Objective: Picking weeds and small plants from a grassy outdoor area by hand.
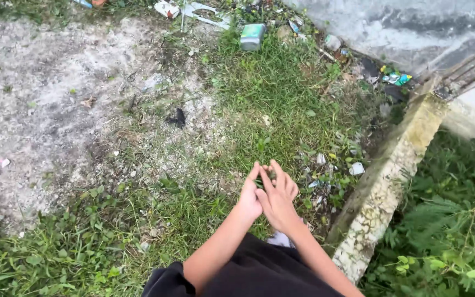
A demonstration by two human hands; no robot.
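Hands meet in front of us over the grass [270, 104]: our left hand [250, 196] and our right hand [277, 199] are pressed side by side, fingers stretched out and pointing away from us, and we see nothing gripped in either one. We cannot tell whether some small thing lies hidden between the palms. Both forearms come up from the bottom edge, above dark clothing [248, 275] at our lap.

Just beyond and to the right of the fingertips, small white scraps of litter [356, 168] lie in the grass, near a mossy concrete kerb [383, 187] that runs from the lower right up toward a grey wall [408, 27]. To the right of the kerb grow leafy green weeds [452, 236].

Well ahead of the hands, a green can [252, 36] lies on its side at the top of the grass patch, with more white rubbish [193, 11] beside it and a colourful wrapper [396, 78] at the foot of the wall. To the left stretches bare sandy ground [39, 99], and a small black scrap [177, 117] rests where sand and grass meet
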